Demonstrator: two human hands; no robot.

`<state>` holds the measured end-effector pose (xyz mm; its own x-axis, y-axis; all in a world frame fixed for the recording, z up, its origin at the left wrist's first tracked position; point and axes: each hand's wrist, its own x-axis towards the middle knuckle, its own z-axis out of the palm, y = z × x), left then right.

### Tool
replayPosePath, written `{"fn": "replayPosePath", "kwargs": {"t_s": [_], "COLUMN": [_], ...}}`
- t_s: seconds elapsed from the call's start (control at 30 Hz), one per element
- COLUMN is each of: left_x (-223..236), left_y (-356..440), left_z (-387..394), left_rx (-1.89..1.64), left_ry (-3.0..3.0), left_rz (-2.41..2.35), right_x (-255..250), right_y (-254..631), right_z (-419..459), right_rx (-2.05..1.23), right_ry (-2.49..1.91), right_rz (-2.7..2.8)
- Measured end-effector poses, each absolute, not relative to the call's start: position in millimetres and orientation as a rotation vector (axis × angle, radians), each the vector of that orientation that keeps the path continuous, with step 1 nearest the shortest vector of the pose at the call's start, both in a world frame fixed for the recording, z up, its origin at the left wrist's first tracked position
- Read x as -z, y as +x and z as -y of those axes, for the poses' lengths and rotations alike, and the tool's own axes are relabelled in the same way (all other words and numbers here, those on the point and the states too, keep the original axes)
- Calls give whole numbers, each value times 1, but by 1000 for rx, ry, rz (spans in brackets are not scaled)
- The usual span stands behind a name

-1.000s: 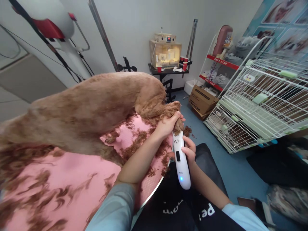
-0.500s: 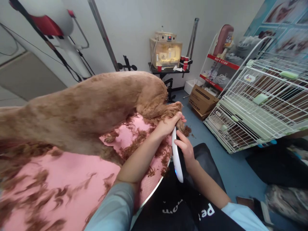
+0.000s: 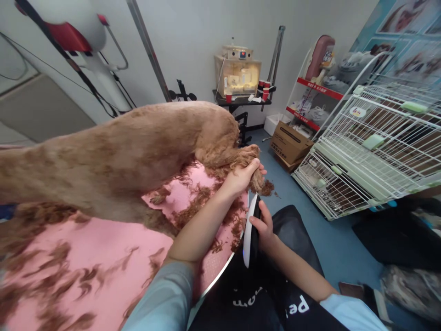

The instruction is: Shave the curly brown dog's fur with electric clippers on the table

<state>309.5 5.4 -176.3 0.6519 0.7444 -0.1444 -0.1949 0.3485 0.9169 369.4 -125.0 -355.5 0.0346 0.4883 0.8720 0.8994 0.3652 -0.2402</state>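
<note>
A brown dog [image 3: 138, 142] with a short-clipped coat stands on a pink grooming table [image 3: 113, 248]; its head is out of view. My left hand [image 3: 244, 177] is closed around the dog's hind leg near the paw, where the fur [image 3: 250, 156] is longer. In my right hand [image 3: 264, 225] is a white and black hair clipper [image 3: 251, 232], held upright with its head just below the paw [image 3: 257, 181]. A small gap seems to separate the clipper from the fur. A blue light glows low on the clipper's body.
Loose clipped fur [image 3: 198, 202] lies over the table. On the right stand a white wire cage [image 3: 379, 142], a cardboard box [image 3: 291, 142] and a shelf rack [image 3: 320, 89]. A lit clear cabinet [image 3: 237, 76] sits at the back, and a dryer [image 3: 72, 32] is at upper left.
My right hand has drawn the clipper down and slightly toward me, away from the paw, and turned it so its black side shows. My left hand stays on the leg.
</note>
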Motion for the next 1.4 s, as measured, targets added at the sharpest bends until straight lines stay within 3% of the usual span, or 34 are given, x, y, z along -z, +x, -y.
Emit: {"fn": "replayPosePath", "kwargs": {"t_s": [0.23, 0.63, 0.77, 0.9, 1.07, 1.4], "left_x": [170, 177, 171, 176, 182, 170], "left_y": [309, 310, 305, 296, 288, 288], "left_z": [-3, -4, -6, -15, -25, -20], "left_rx": [-683, -663, -654, -682, -664, -638], "left_ry": [1020, 1073, 1203, 1450, 1588, 1433], "left_rz": [-627, -639, -674, -611, -516, -498], "right_x": [342, 314, 292, 261, 248, 298], "right_y": [368, 376, 376, 389, 400, 357], "right_z": [115, 100, 111, 120, 127, 164], "right_rx": [758, 808, 656, 293, -13, 492], "right_ry": [-1117, -1109, -1215, -1333, -1239, -1288], "right_rz": [1544, 1616, 1713, 1852, 1926, 1511]}}
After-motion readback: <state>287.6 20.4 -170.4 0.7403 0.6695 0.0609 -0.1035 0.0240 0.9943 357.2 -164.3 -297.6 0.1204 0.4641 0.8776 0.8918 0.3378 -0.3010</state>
